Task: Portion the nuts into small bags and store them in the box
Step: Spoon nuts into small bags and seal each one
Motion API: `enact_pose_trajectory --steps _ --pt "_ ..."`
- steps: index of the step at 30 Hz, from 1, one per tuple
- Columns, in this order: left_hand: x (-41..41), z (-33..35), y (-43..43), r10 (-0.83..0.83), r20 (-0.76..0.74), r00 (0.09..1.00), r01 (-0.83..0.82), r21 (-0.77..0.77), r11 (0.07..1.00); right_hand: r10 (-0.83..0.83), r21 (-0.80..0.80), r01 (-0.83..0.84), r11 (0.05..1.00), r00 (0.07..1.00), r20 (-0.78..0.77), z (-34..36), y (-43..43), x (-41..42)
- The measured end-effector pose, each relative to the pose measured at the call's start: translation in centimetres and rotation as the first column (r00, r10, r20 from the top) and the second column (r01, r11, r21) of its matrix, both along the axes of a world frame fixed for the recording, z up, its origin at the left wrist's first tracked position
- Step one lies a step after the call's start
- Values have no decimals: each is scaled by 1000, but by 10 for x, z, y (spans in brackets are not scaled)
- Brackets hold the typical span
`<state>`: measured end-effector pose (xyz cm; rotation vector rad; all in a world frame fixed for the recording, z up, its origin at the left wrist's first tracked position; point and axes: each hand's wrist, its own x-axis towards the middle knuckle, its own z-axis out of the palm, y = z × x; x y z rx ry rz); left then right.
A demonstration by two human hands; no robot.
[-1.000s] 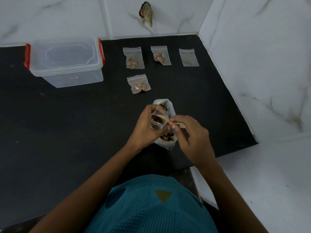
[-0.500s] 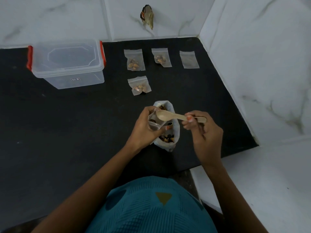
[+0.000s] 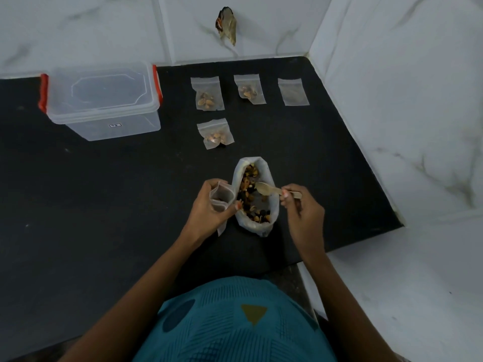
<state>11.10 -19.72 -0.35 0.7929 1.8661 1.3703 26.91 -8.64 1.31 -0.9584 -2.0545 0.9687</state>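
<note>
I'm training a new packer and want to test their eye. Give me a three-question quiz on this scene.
1. True or false: the box has its lid on.
2. How many small bags lying on the counter hold nuts?
3. The right hand holds: A spoon, B bag, C lid.
Key: 1 true; 2 three; 3 A.

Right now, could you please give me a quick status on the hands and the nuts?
Left hand grips open small bag. Right hand pinches spoon over nut bag. Box lidded; nothing blocking.
</note>
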Motion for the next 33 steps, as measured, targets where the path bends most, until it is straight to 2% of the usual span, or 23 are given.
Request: enact_pose_trajectory --steps 3,7,12,15,20,24,28,33 --pt "3 -4 -1 -20 31 999 21 -18 1000 70 68 -70 995 998 7 -4 0 -9" --pt "4 -7 -1 -36 71 997 40 -46 998 268 226 -282 932 959 93 -12 0 -13" --pt "3 -8 1 -46 86 995 50 -53 997 331 280 -364 888 930 158 -21 5 11" --pt "3 -8 1 -55 91 994 60 -56 997 306 212 -332 919 941 145 -16 8 25" --pt "4 -8 0 -48 95 994 54 -60 997 147 156 -154 976 988 51 -7 11 23" --pt "5 -7 0 -61 103 993 69 -74 995 14 -14 -13 1000 998 67 -7 -2 8" --pt "6 -7 1 -61 104 993 69 -69 995 -120 -198 124 972 992 32 -7 -7 2" --pt "7 -7 2 -68 118 991 76 -65 995 -220 -386 193 902 975 -27 -5 -11 -3"
